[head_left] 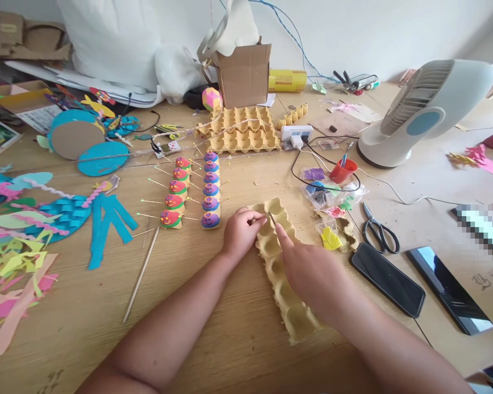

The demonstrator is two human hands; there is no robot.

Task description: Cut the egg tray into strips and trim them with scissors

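A strip of egg carton (291, 298), yellowish-brown with rough edges and rows of cups, lies on the table in front of me. At its far left corner my left hand (242, 230) pinches the carton's rim. My right hand (312, 271) comes over the carton from the right, closed around a thin dark tool (271, 218), with the index finger stretched along it. The tool's tip rests at the carton near my left fingertips. Most of the tool is hidden under my palm, so I cannot tell its exact kind.
Painted egg-cup caterpillars (177, 187) and a purple-blue row (211, 189) stand left of the carton. More egg cartons (242, 131) lie behind. Scissors (378, 230), two phones (388, 279), a red cup (343, 171), and a white fan (414, 115) occupy the right. A wooden stick (142, 273) lies left.
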